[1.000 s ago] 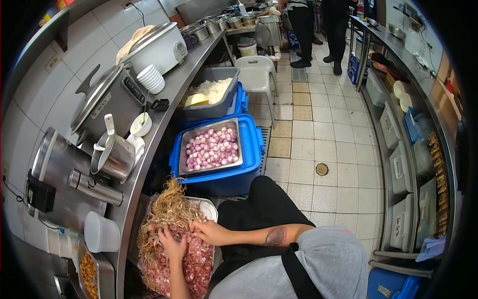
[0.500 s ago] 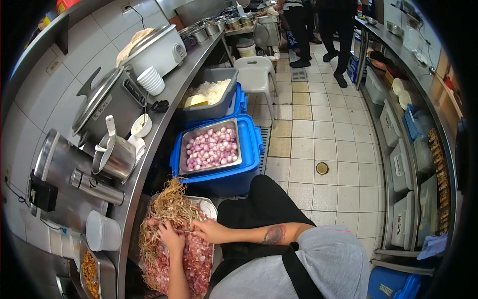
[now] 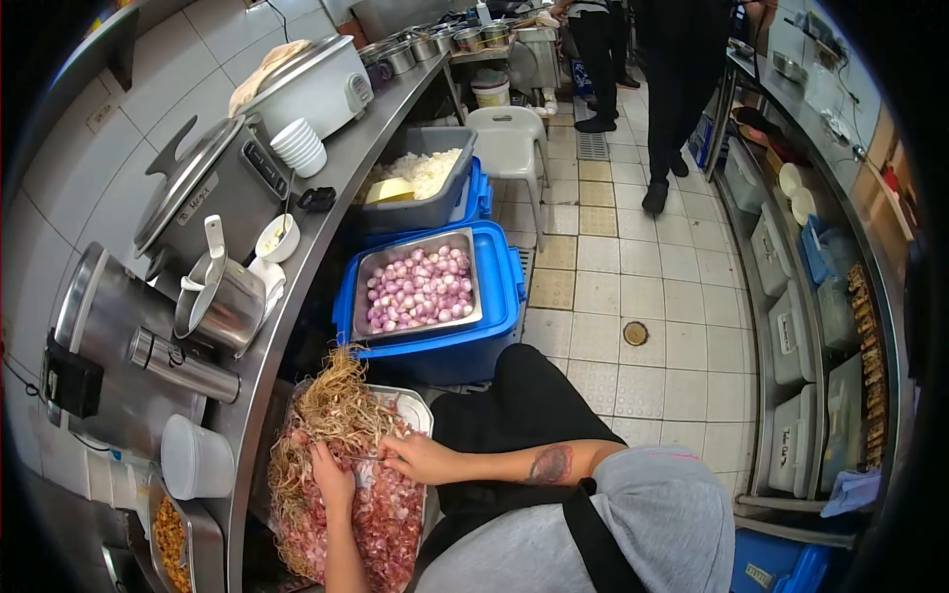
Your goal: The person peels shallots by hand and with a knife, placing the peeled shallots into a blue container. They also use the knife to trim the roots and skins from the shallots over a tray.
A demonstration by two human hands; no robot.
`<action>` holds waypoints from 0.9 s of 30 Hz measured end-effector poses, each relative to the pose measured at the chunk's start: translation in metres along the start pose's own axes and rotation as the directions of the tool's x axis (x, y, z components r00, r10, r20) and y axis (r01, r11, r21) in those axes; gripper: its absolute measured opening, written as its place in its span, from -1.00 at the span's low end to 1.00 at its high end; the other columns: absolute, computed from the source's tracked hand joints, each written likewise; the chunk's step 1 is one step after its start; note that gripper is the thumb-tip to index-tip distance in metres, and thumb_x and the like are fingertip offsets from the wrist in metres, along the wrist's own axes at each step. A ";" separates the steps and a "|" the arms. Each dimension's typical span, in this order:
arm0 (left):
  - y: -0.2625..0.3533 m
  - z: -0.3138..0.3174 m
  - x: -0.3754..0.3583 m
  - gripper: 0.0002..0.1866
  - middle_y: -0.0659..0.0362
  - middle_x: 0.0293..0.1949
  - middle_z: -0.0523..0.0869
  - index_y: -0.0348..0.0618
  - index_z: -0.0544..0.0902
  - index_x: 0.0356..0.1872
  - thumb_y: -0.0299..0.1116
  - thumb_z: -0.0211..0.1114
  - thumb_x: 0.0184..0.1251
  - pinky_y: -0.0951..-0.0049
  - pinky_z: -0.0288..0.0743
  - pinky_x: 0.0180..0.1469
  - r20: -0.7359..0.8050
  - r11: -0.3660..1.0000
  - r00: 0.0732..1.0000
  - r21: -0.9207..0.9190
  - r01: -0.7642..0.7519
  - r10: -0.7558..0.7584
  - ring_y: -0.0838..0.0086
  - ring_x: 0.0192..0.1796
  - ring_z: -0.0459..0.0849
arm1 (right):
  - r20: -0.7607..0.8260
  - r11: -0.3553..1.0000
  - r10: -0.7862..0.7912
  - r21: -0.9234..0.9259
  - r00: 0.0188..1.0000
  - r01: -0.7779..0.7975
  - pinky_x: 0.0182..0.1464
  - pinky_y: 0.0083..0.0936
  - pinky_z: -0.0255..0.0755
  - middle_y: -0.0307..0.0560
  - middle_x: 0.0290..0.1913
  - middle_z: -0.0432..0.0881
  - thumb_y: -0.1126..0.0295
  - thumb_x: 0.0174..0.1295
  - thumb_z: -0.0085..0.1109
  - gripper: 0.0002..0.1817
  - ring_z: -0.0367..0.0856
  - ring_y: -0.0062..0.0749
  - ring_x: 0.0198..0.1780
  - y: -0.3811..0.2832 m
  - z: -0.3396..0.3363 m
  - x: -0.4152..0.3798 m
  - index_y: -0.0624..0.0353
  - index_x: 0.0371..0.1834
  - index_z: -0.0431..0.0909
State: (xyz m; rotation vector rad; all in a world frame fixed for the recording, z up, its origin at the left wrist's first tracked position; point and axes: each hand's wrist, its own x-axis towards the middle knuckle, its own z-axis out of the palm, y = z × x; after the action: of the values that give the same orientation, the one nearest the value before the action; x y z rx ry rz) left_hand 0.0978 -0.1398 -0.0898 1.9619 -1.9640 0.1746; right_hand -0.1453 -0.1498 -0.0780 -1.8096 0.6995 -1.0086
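My right hand [image 3: 413, 459] is closed around a small knife [image 3: 362, 457], whose thin blade points left toward my left hand. My left hand [image 3: 333, 476] has its fingers curled over the pile, close to the blade; what they hold is hidden. Beneath both hands lie pinkish-red onion skins [image 3: 390, 529] and a tangle of dry, stringy roots [image 3: 341, 407], heaped in a tray [image 3: 415, 407]. Just beyond, peeled shallots [image 3: 420, 287] fill a metal pan [image 3: 475, 282] resting on a blue lidded bin [image 3: 506, 262].
A grey tub [image 3: 435, 208] with white pieces stands behind the bin, near a white stool [image 3: 506, 124]. Along the left, a steel counter [image 3: 306, 252] carries cookers, pots and cups. Shelves with containers [image 3: 791, 336] line the right. A person in dark trousers [image 3: 672, 94] is in the aisle.
My left hand has shifted slightly down, with its fingers drawn closer together. My right hand stays nearly in place with the knife. The person in the aisle has stepped closer.
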 end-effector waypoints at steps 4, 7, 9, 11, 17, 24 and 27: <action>0.004 -0.011 0.007 -0.40 -0.16 0.08 0.42 -0.42 0.29 0.15 -0.72 0.18 -0.04 0.39 0.46 -0.32 0.054 0.984 0.996 -0.156 0.085 -0.078 0.10 -0.33 0.56 | 0.033 1.000 0.001 -0.017 0.999 0.000 -0.43 -0.21 0.39 0.11 -0.60 0.51 0.42 0.20 0.05 -0.85 0.55 0.01 -0.51 -0.001 -0.002 0.000 0.17 -0.20 0.37; 0.025 -0.033 0.003 -0.57 -0.10 -0.15 0.51 -0.33 0.42 -0.10 -0.65 0.22 -0.12 0.20 0.40 -0.08 0.060 0.902 0.953 -0.309 0.301 -0.297 -0.02 -0.14 0.50 | 0.035 1.000 0.012 0.007 0.999 -0.013 -0.41 -0.21 0.39 0.12 -0.57 0.53 0.42 0.20 0.04 -0.85 0.56 0.02 -0.49 0.004 0.001 0.001 0.17 -0.20 0.37; 0.023 -0.041 -0.002 -0.60 -0.07 -0.16 0.50 -0.32 0.44 -0.14 -0.66 0.20 -0.13 0.25 0.40 -0.09 -0.039 0.888 0.946 -0.357 0.289 -0.323 0.04 -0.19 0.49 | 0.016 0.999 -0.008 0.037 1.000 0.007 -0.41 -0.21 0.39 0.12 -0.57 0.53 0.43 0.20 0.04 -0.85 0.56 0.02 -0.49 0.005 0.002 0.001 0.17 -0.19 0.37; 0.016 -0.048 -0.015 -0.64 -0.04 -0.18 0.48 -0.31 0.46 -0.18 -0.68 0.17 -0.13 0.28 0.39 -0.10 -0.237 0.939 0.936 -0.288 0.187 -0.259 0.10 -0.24 0.47 | 0.002 0.999 -0.024 0.042 1.000 0.023 -0.41 -0.21 0.39 0.12 -0.57 0.53 0.43 0.20 0.04 -0.85 0.56 0.02 -0.49 0.008 0.002 0.002 0.17 -0.19 0.37; -0.009 -0.043 -0.061 -0.80 0.08 -0.38 0.42 -0.30 0.49 -0.39 -0.61 0.22 -0.14 0.36 0.37 -0.23 -0.233 0.767 0.755 -0.405 0.497 -0.613 0.33 -0.36 0.44 | 0.057 0.999 0.004 -0.032 0.998 -0.002 -0.42 -0.19 0.38 0.09 -0.60 0.52 0.42 0.19 0.05 -0.82 0.55 0.01 -0.50 0.002 -0.001 0.002 0.15 -0.16 0.38; -0.016 -0.030 -0.069 -0.82 0.10 -0.58 0.52 -0.34 0.52 -0.57 -0.61 0.37 -0.24 0.39 0.38 -0.44 -0.140 0.764 0.765 -0.298 0.573 -0.628 0.41 -0.55 0.46 | 0.019 0.998 0.031 0.049 0.999 -0.032 -0.45 -0.22 0.37 0.08 -0.63 0.51 0.39 0.20 0.04 -0.82 0.55 -0.01 -0.53 0.008 0.000 0.000 0.12 -0.15 0.37; -0.001 -0.055 -0.064 -0.75 0.08 -0.63 0.56 -0.32 0.56 -0.54 -0.48 0.47 -0.24 0.34 0.37 -0.46 -0.163 0.748 0.736 -0.257 0.612 -0.657 0.35 -0.56 0.49 | -0.022 0.998 0.006 0.067 1.000 -0.005 -0.50 -0.20 0.34 0.08 -0.68 0.47 0.35 0.20 0.06 -0.84 0.52 -0.02 -0.59 0.005 0.001 0.000 0.11 -0.19 0.38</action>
State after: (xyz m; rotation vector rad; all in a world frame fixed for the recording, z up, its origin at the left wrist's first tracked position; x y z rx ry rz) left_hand 0.1058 -0.0609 -0.0599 2.2332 -1.0174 0.0418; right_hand -0.1444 -0.1514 -0.0828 -1.7397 0.6759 -1.0378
